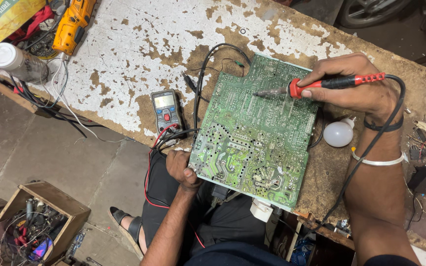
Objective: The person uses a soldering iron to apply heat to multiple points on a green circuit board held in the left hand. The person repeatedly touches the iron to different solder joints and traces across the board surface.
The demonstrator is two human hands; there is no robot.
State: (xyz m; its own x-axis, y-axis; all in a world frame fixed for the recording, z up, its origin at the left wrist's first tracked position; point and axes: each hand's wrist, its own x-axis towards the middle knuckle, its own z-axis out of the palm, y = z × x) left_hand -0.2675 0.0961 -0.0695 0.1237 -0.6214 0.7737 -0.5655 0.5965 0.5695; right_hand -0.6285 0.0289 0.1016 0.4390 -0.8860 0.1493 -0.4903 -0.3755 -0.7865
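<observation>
A large green circuit board (252,133) lies solder side up on a worn workbench (139,44) with flaking white paint. My left hand (182,170) grips the board's near left corner, thumb on top. My right hand (358,83) holds a soldering iron (321,84) with a red and black handle, its metal tip resting on the board's upper middle. The iron's black cord loops past my right wrist and down off the bench.
A small multimeter (166,109) with red and black leads lies left of the board. A white bulb (338,133) sits to the board's right. A yellow drill (72,24) and a white-capped jar (13,61) are far left. A wooden box of tools (33,221) stands on the floor.
</observation>
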